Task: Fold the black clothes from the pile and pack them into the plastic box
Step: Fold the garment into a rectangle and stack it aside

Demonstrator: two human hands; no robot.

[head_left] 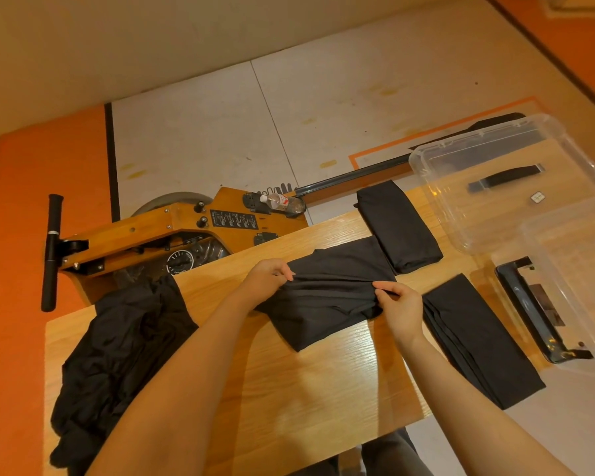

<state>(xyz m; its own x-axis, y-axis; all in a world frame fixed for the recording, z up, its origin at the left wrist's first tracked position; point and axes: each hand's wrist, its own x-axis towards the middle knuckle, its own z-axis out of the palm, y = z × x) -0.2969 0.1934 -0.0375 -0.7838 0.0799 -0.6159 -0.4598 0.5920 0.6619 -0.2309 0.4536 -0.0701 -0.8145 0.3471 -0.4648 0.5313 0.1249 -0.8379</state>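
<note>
Unfolded pile (117, 341) of black clothes sits at left end of tabletop (289, 389), several pcs apparently left to do. Mid-tabletop: garment in work (323, 300), partly folded; left hand (267, 278) and right hand (397, 302) each pinch a bunched fold of it w/ curled fingers. To the right, two folded bundles, far (399, 225) and near (478, 338), lie beside the plastic box (426, 166), which holds no clothes; est. packing not yet begun.

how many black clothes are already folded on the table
2: one folded garment at the far edge beside the plastic box, another nearer, right of the hands. The pile may hide more.
</note>
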